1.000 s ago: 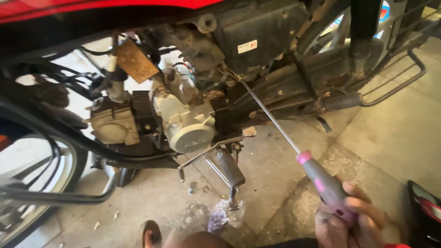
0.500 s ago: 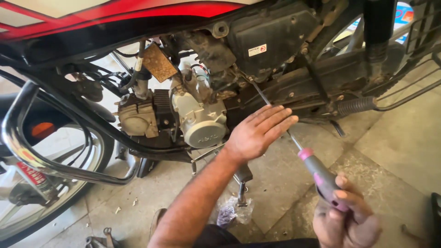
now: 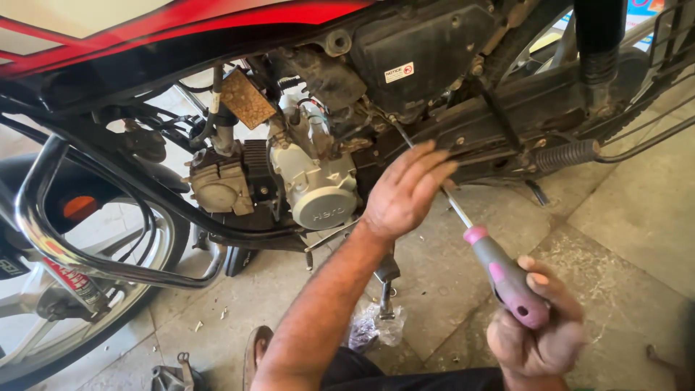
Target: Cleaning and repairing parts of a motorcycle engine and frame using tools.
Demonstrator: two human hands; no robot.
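A long screwdriver with a grey and pink handle is gripped by my right hand at the lower right. Its steel shaft runs up and left to a point under the dark side cover of the motorcycle. My left hand reaches forward with fingers spread, hovering over the shaft just in front of the engine area. It holds nothing. The silver engine casing sits to the left of that hand.
A chrome crash guard curves across the left, in front of the front wheel. The black footpeg sticks out at right. A crumpled plastic bag and small debris lie on the concrete floor under the engine.
My left arm has come into view and reached toward the screwdriver shaft. The view has shifted right and closer. The right hand still grips the handle.
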